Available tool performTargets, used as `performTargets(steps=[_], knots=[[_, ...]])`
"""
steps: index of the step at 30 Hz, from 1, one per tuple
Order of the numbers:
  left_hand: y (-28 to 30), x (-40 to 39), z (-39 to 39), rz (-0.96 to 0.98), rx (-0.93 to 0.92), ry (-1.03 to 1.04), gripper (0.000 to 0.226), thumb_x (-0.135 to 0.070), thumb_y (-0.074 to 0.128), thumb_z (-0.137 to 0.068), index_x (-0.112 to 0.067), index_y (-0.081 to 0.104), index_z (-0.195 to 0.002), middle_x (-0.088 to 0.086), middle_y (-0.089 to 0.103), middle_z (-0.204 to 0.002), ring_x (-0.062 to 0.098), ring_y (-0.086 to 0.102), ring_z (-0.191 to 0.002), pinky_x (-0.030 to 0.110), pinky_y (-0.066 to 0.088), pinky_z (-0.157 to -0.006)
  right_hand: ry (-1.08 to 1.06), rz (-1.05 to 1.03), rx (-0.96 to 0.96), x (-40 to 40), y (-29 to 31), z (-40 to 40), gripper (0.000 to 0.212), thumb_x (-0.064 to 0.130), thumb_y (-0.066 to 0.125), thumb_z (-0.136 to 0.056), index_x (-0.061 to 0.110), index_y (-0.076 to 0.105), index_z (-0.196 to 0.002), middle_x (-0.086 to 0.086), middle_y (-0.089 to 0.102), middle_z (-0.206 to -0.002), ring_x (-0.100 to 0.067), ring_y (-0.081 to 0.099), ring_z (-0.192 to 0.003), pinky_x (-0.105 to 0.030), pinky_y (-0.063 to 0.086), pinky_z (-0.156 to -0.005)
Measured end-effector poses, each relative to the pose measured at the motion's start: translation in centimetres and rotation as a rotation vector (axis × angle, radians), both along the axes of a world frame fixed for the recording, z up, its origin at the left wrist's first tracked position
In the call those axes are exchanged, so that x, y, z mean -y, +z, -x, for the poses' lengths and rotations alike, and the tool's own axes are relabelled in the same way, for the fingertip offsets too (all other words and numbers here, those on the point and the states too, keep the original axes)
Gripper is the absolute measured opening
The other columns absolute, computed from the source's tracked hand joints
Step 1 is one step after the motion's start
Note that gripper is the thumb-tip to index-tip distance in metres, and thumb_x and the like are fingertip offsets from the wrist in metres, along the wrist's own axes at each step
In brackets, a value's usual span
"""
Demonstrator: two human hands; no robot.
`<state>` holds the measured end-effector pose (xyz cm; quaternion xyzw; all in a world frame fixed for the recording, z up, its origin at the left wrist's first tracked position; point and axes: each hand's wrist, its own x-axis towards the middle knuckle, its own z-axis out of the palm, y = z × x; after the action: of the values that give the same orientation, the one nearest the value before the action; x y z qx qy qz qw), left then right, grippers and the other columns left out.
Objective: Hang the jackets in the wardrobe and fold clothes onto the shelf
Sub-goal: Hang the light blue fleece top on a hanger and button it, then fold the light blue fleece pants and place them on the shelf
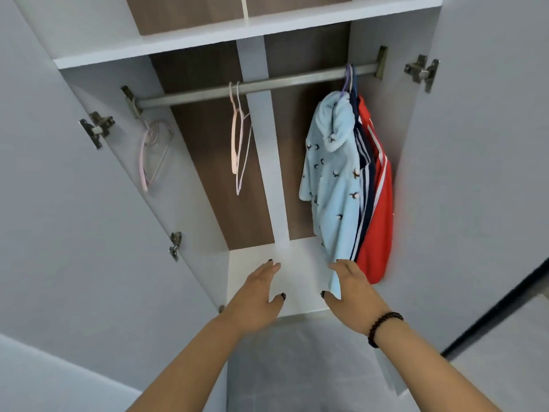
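Observation:
An open wardrobe has a metal rail (208, 92) across its top. At the rail's right end hang a light blue fleece jacket (332, 179) with small bird prints, a navy striped garment (364, 173) and a red jacket (378, 215). Two bare pink hangers (239, 144) hang near the rail's middle. My left hand (258, 295) reaches over the white shelf (297, 272) at the wardrobe's bottom, fingers straight, holding nothing. My right hand (353, 292), with a bead bracelet on its wrist, is spread just below the blue jacket's hem and touches or nearly touches it.
Both wardrobe doors (74, 218) stand wide open at left and right. Another pink hanger (153, 150) hangs by the left side wall. A white upper shelf (237, 31) runs above the rail. A white vertical strip (267, 162) divides the brown back panel.

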<state>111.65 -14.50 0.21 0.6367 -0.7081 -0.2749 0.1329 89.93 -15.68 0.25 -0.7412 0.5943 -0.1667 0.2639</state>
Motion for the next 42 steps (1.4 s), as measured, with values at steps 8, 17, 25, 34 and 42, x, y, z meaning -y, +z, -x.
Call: performTargets(steps=[8, 17, 25, 34, 42], knots=[[0.6, -3.1, 8.5, -0.034, -0.014, -0.183, 0.061, -0.03, 0.05, -0.098, -0.028, 0.022, -0.152, -0.011, 0.019, -0.16, 0.005, 0.017, -0.145, 0.014, 0.011, -0.111, -0.196, 0.037, 0.045, -6.7, -0.8, 7.5, 0.051, 0.023, 0.057, -0.091, 0.013, 0.04, -0.139, 0.003, 0.035, -0.141, -0.014, 0.041, -0.128, -0.015, 0.028, -0.103], [0.5, -8.3, 24.1, -0.045, -0.104, -0.423, 0.055, -0.027, 0.052, -0.097, -0.025, 0.032, -0.148, -0.008, 0.034, -0.152, 0.006, 0.032, -0.137, 0.013, 0.023, -0.105, -0.5, -0.017, -0.002, -18.7, -1.1, 22.3, 0.05, 0.027, 0.057, -0.092, 0.016, 0.039, -0.138, 0.003, 0.033, -0.143, -0.014, 0.042, -0.128, -0.017, 0.031, -0.103], [-0.5, -16.8, 38.7, -0.119, -0.11, -0.648, 0.055, -0.031, 0.05, -0.098, -0.023, 0.032, -0.149, -0.005, 0.032, -0.155, 0.012, 0.04, -0.134, 0.025, 0.031, -0.111, -0.7, -0.074, -0.059, -30.8, -0.9, 33.3, 0.051, 0.031, 0.054, -0.094, 0.017, 0.037, -0.139, 0.003, 0.03, -0.144, -0.015, 0.039, -0.13, -0.021, 0.031, -0.106], [-0.7, -22.8, 50.6, -0.148, -0.127, -0.816, 0.053, -0.029, 0.052, -0.097, -0.024, 0.035, -0.147, -0.005, 0.038, -0.151, 0.011, 0.04, -0.134, 0.022, 0.032, -0.108, -0.891, -0.09, -0.08, -41.5, -1.0, 41.6, 0.046, 0.031, 0.057, -0.091, 0.017, 0.042, -0.132, 0.003, 0.035, -0.133, -0.015, 0.042, -0.122, -0.02, 0.036, -0.099], [-2.3, -24.4, 59.8, -0.213, -0.082, -0.981, 0.056, -0.026, 0.052, -0.095, -0.025, 0.034, -0.148, -0.004, 0.037, -0.153, 0.016, 0.041, -0.136, 0.03, 0.035, -0.111, -1.039, -0.136, -0.042, -45.0, -2.3, 47.6, 0.052, 0.033, 0.056, -0.091, 0.017, 0.039, -0.137, 0.004, 0.032, -0.138, -0.014, 0.044, -0.119, -0.02, 0.036, -0.1]])
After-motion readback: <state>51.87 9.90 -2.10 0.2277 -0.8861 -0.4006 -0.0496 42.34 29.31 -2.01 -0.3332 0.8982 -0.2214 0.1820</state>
